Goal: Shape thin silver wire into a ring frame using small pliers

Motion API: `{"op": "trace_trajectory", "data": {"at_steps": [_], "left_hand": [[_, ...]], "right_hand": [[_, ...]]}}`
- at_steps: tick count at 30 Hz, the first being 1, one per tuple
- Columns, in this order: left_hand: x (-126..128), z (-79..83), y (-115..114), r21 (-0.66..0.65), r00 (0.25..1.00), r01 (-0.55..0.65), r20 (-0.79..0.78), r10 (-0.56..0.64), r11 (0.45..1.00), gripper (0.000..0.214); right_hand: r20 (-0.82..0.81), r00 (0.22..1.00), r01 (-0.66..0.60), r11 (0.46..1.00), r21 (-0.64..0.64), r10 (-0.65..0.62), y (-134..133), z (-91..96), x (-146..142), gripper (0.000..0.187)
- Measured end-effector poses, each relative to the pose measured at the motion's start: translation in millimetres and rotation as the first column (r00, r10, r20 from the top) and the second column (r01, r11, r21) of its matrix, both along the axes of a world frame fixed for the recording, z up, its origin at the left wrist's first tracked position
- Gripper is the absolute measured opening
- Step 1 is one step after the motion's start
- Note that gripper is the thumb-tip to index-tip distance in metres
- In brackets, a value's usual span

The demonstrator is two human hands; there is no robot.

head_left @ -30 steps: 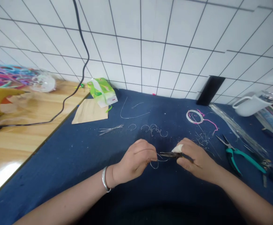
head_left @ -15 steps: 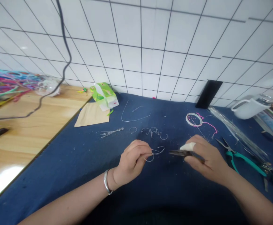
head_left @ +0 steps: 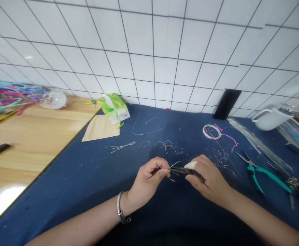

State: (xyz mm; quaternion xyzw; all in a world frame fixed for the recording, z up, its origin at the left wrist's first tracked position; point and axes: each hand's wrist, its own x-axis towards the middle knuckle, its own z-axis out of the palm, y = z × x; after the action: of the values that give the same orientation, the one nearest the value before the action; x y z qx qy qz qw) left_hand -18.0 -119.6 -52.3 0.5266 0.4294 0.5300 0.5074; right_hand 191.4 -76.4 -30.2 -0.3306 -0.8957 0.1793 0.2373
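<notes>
Between thumb and fingertips, my left hand [head_left: 150,176] pinches a thin bent wire [head_left: 176,164] whose ends stick out to the right. My right hand [head_left: 208,174], with a white wrap on one finger, grips dark needle-nose pliers [head_left: 181,170]. The pliers' jaws point left and meet the wire right at my left fingertips; whether they are clamped on it I cannot tell. Just beyond my hands lie several curled wire pieces [head_left: 170,147] on the dark blue cloth [head_left: 87,191]. Farther left sits a small bundle of straight wires [head_left: 123,147].
Teal-handled pliers [head_left: 267,176] lie at the right, near wire scraps [head_left: 222,157] and a round white dish [head_left: 212,131] with pink bits. A white mug [head_left: 267,118] and a bundle of long wires [head_left: 254,136] are behind. A green packet [head_left: 114,106] stands against the tiled wall.
My right hand has moved left with the pliers, bringing their tips to the wire at my left fingertips. My left hand has shifted slightly right and still pinches the wire.
</notes>
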Motion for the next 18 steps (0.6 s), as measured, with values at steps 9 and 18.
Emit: {"op": "trace_trajectory", "data": {"at_steps": [9, 18], "left_hand": [[2.5, -6.6, 1.3, -0.189, 0.951, 0.169, 0.290, -0.109, 0.967, 0.008], [2.9, -8.2, 2.1, -0.290, 0.783, 0.421, 0.594, -0.183, 0.859, 0.011]], "right_hand": [[-0.005, 0.999, -0.038, 0.995, 0.087, 0.039, 3.5, -13.5, 2.6, 0.023], [-0.010, 0.998, -0.063, 0.956, 0.286, 0.068, 7.7, -20.4, 6.1, 0.033]]}}
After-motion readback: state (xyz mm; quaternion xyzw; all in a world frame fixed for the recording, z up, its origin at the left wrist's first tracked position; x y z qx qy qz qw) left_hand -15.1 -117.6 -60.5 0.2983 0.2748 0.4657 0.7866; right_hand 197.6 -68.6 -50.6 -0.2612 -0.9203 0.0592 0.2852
